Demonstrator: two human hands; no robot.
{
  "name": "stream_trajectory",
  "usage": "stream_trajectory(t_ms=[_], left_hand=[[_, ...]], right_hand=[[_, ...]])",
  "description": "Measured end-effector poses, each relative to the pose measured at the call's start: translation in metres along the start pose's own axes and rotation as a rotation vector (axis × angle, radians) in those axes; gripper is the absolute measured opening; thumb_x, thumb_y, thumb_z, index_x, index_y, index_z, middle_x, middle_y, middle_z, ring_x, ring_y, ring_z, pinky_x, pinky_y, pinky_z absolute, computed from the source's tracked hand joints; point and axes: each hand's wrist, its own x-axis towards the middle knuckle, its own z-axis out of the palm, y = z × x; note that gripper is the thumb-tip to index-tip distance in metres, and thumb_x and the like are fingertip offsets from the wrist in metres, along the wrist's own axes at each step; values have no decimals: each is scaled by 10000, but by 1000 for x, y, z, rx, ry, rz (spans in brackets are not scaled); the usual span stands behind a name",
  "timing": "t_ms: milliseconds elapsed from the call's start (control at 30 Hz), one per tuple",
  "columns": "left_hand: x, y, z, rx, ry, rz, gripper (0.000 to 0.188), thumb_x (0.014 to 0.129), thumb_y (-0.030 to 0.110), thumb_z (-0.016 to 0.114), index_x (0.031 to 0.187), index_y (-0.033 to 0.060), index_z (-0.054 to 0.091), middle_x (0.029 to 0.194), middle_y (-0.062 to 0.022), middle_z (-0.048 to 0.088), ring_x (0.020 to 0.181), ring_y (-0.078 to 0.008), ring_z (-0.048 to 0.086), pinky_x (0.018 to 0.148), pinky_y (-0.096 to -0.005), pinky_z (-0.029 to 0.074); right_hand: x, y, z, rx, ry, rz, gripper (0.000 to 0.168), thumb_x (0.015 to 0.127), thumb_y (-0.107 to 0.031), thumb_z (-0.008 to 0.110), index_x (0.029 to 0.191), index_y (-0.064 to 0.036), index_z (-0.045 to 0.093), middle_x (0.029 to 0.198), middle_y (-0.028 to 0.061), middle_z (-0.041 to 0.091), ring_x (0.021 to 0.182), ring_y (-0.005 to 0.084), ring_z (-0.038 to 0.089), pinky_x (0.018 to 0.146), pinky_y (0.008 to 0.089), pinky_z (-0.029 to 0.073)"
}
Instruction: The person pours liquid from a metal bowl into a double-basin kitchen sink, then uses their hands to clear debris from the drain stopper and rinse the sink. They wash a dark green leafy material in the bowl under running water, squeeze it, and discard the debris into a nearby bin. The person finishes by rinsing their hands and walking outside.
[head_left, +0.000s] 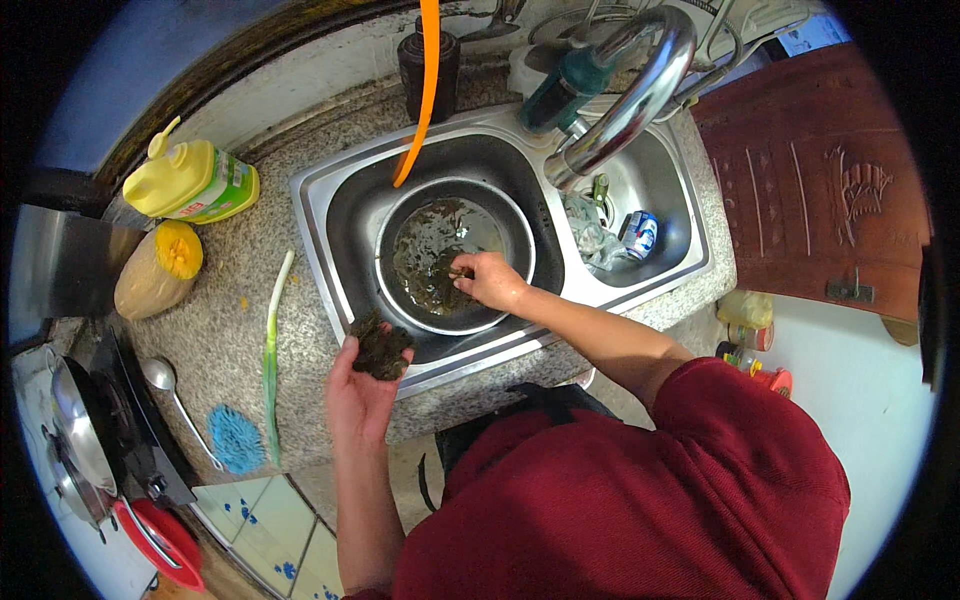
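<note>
A round metal basin (381, 289) sits in the larger bowl of a steel sink (352, 225). Water and loose dark greenish-brown leafy stuff (427, 262), perhaps seaweed, lie in it. Over the basin, my right hand (491, 281) pinches a small dark piece of the same stuff between thumb and fingers. My left hand (367, 390) is palm up at the sink's front left edge, its fingers around a dark wet clump (381, 347). An orange hose (427, 82) hangs with its lower end above the basin's far rim.
A chrome faucet (637, 97) arches over the smaller bowl, which holds a blue can (640, 234) and a plastic bag (596, 236). Left on the counter are a yellow jug (191, 184), a cut squash (154, 274), a green onion (271, 360), a spoon (160, 373) and a blue scrubber (235, 439).
</note>
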Motion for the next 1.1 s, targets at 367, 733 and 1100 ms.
stream_trajectory(t_ms=[367,733,1100], left_hand=[[66,-48,-11,-34,33,-241,294,904,325,485,1006,61,566,953,-88,617,853,-219,593,738,-338,495],[48,-37,-27,30,144,-218,325,858,397,541,931,82,577,845,-70,630,766,-222,598,639,-371,482],[34,-16,-31,8,227,-163,299,865,370,535,938,81,565,866,-88,630,783,-240,595,598,-347,475]], right_hand=[[-44,-121,-24,-155,-104,-666,147,777,-128,557,892,-100,644,1007,66,602,1018,270,518,889,419,386],[69,104,30,-669,-121,106,388,774,-257,606,1120,-101,526,1173,128,442,1084,346,445,858,428,450],[22,85,65,-567,-568,59,508,672,-101,613,1165,-164,511,1311,148,400,1018,372,515,813,433,453]])
